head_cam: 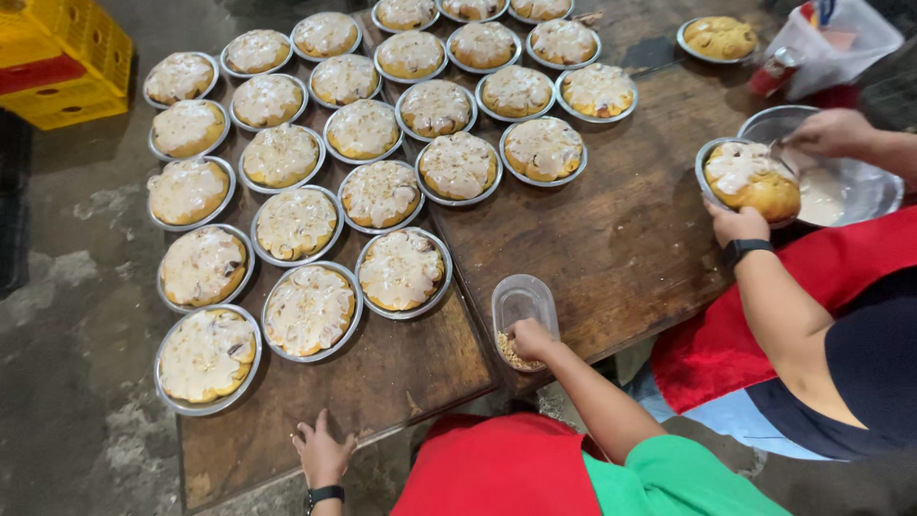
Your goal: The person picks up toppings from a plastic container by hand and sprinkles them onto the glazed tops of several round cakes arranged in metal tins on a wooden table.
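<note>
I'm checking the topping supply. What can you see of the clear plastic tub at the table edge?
The clear plastic tub is small, rectangular with rounded corners, open-topped and upright on the dark wooden table near its front edge. A shallow layer of pale chopped bits lies inside. The right hand reaches into it, fingers down among them.

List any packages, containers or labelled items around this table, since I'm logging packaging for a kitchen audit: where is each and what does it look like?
Clear plastic tub: near table edge, rectangular with rounded corners, crumbly topping inside; the right hand reaches into it.
White plastic bag: top right corner, crumpled, red and blue patches.
Yellow crates: top left on the floor, stacked, with a red one between.
No signs or screens.
</note>
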